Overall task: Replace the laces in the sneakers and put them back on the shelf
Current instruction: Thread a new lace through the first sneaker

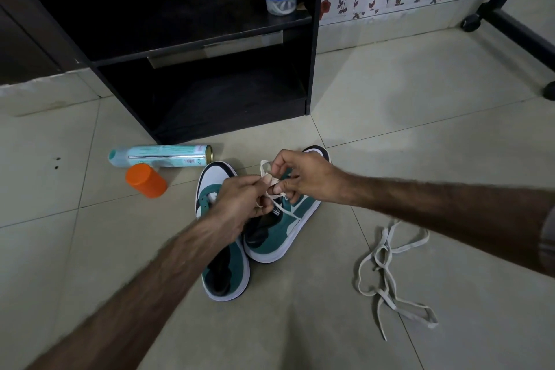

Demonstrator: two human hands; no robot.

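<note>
Lace pinched between fingers of left hand and right hand, above right sneaker

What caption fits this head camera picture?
Both hands, left hand and right hand, tie a cream flat lace over green-and-white suede sneakers.

Both forearms extend forward and converge at centre. The left hand has fingers curled, pinching a white lace. The right hand pinches the same lace from above.
</note>
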